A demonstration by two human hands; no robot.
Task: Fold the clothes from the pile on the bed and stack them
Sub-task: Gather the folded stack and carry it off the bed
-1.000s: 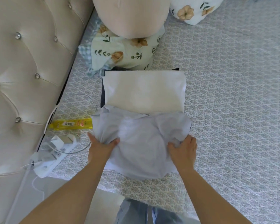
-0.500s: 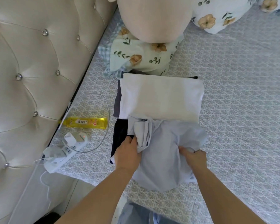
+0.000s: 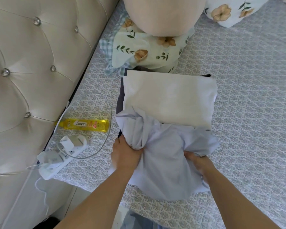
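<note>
Bunched tighter now, lilac garment (image 3: 163, 156) sits gripped, seemingly, between both hands (image 3: 162, 161).

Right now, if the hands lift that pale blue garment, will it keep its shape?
Probably not. The pale blue garment is bunched and creased where the left hand and right hand grip it, so it looks thin and floppy. Its loose lower edge would likely droop. It seems light.

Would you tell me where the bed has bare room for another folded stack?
Right of the white folded garment, the bedspread lies bare. The left is crowded: yellow bottle, power strip and cable by the headboard.
</note>
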